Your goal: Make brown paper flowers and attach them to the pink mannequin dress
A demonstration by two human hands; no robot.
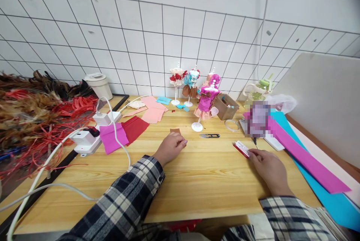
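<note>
My left hand (170, 148) rests over the middle of the table, fingers curled together, at the near edge of a small brown paper piece (174, 130). Whether the fingers pinch that piece is hard to make out. On the right, my right hand (268, 167) has its thumb and fingers closed on the end of a small red and white packet (241, 148). Black thread snips (209, 136) lie between the hands. Behind them stands a mini dress form (206, 100) in a magenta top and peach skirt, with more dressed forms (176, 79) further back.
Magenta (114, 137) and red paper (135, 130) lie left, beside power strips (84, 141) with white cables. Peach paper (153, 110) is at the back. A metal box (225, 107) and clear ring (232, 125) stand right of the forms. Long paper sheets (309, 158) line the right edge.
</note>
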